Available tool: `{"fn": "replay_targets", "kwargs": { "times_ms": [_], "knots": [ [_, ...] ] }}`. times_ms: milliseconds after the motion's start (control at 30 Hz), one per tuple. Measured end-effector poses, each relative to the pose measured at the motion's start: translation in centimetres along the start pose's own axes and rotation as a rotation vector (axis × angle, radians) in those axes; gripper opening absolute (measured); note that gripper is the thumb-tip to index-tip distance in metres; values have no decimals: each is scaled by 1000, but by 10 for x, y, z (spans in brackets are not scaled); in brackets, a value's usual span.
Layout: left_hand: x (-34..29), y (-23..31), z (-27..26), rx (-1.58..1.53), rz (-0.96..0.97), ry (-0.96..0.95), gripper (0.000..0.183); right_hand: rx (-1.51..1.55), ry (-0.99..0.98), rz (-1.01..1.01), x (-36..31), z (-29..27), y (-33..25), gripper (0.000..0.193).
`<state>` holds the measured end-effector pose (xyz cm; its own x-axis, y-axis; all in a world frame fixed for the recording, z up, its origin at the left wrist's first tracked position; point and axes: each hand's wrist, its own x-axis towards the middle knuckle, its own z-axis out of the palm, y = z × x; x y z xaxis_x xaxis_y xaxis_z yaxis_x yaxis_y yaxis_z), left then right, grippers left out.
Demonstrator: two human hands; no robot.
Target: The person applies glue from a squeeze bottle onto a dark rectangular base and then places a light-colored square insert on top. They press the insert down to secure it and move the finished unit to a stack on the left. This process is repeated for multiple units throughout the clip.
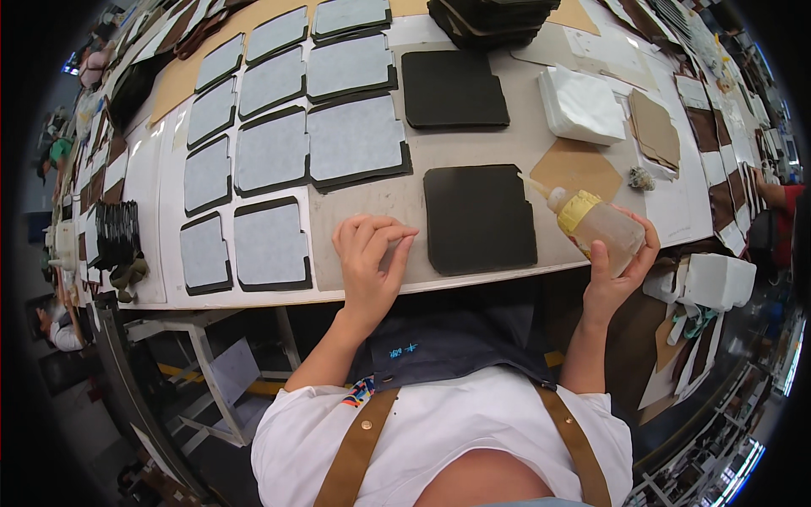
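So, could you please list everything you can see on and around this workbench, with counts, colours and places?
Dark squarish pieces: two bare, black, one before the hands, one further back.
Grey-faced pieces: about a dozen, grey on black, rows on the bench's left.
Black stack: one, far edge.
Squeeze bottle: one, clear with yellow collar, in the right hand.
White pile: one, right of centre.
Tan pieces: a few, brown, far right.
Workbench: one, beige.
Left hand: empty, fingers curled, resting on the bench edge.
Right hand: gripping the bottle.
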<state>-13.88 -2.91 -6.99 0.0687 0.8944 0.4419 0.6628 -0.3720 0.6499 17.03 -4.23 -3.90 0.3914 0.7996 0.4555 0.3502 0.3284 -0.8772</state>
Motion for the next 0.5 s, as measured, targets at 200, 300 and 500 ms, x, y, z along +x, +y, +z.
{"fn": "replay_targets", "kwargs": {
  "times_ms": [200, 300, 500],
  "knots": [
    [1, 1, -1, 3, -10, -20, 9, -62, -7, -23, -1, 1, 0, 68],
    [1, 2, -1, 5, -12, -26, 9, -90, -13, -39, -1, 1, -1, 67],
    [2, 3, -1, 1, -16, -32, 10, -99, -43, -71, -4, 6, -4, 68]
  ]
}}
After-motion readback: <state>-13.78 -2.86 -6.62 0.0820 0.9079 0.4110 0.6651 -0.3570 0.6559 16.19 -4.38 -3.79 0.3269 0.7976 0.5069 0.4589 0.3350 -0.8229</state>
